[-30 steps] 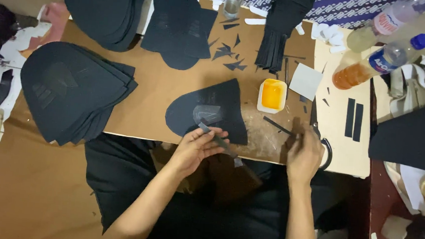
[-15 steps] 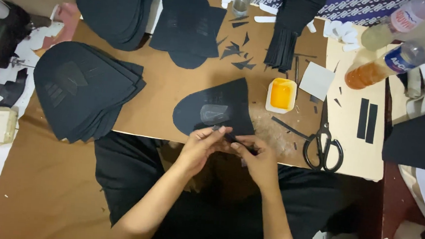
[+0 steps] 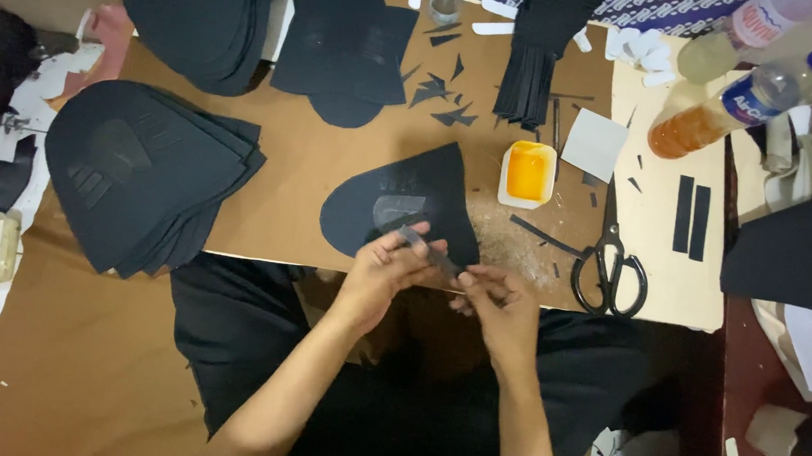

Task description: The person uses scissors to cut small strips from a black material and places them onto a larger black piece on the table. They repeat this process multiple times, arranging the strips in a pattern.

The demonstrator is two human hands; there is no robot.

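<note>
Beside the scissors [image 3: 610, 264], both hands pinch a dark strip [image 3: 431, 252] over black fabric [image 3: 398, 208].

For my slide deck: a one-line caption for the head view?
Both hands, left hand and right hand, hold a thin dark strip over a black cut piece.

Both forearms extend up from the lower frame and converge at the near edge of the board. Left hand [image 3: 379, 272]: fingers curled, thumb and fingertips pinched together. Right hand [image 3: 496, 301]: fingers bent inward, fingertips meeting the left hand's.
</note>
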